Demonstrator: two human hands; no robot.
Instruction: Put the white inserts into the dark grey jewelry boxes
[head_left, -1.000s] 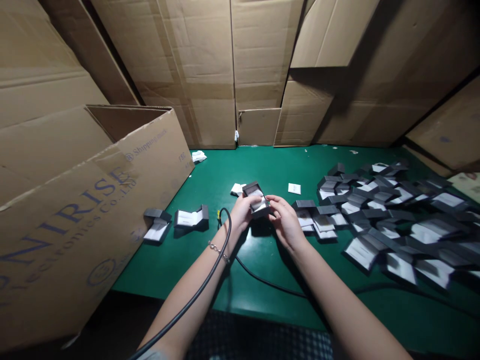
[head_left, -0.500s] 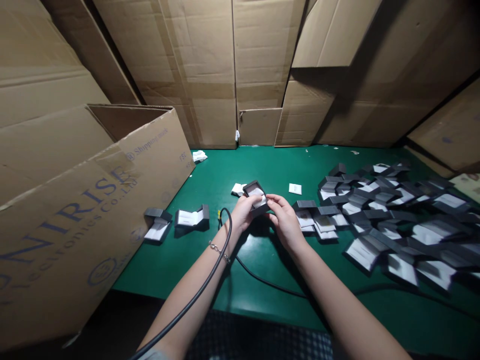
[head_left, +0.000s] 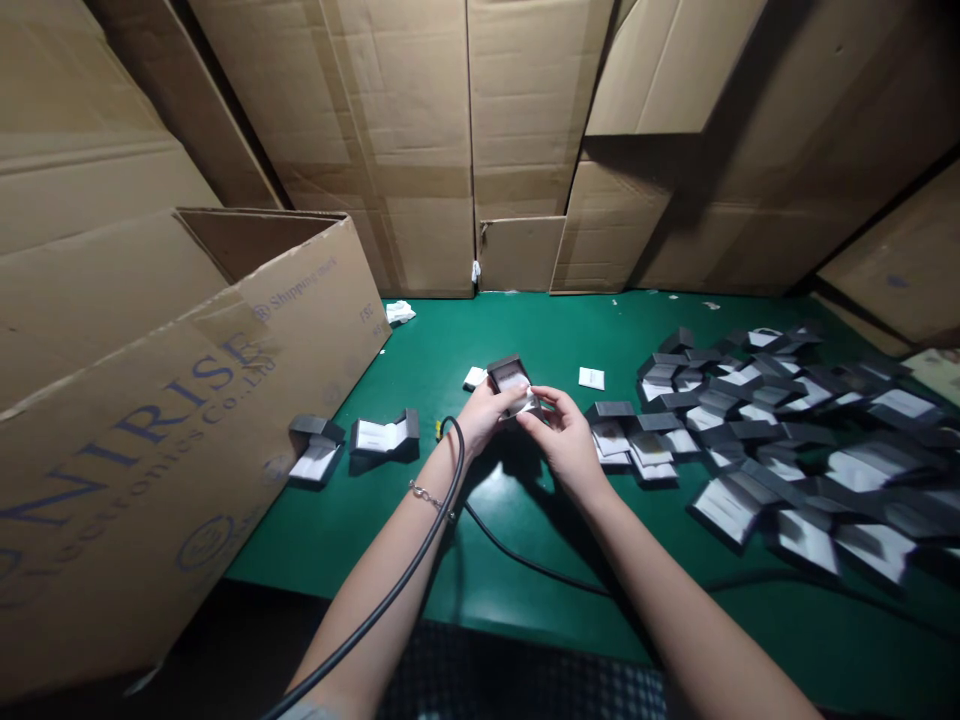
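A small black box (head_left: 504, 366) with its lid raised is held above the table at the middle. My left hand (head_left: 482, 418) grips it from the left, the thumb lying over the white insert (head_left: 516, 381) inside. At the box's right side, my right hand (head_left: 568, 438) has its thumb and fingers closed on the near right edge. Whether they also pinch the white insert is hard to make out. Behind the left hand lies a small folded white paper (head_left: 475, 378). Another white paper packet (head_left: 592, 378) rests to the right of the hands.
Many open black boxes (head_left: 727, 505) with white inserts crowd the right of the green table (head_left: 517, 325). Two similar boxes (head_left: 384, 436) sit at left, beside a large carton (head_left: 225, 400). A black cable (head_left: 409, 570) crosses my left forearm. Cardboard walls (head_left: 405, 150) stand behind.
The held box has tilted slightly more upright. My right thumb has moved up onto its near edge, and my left hand has shifted a little left.
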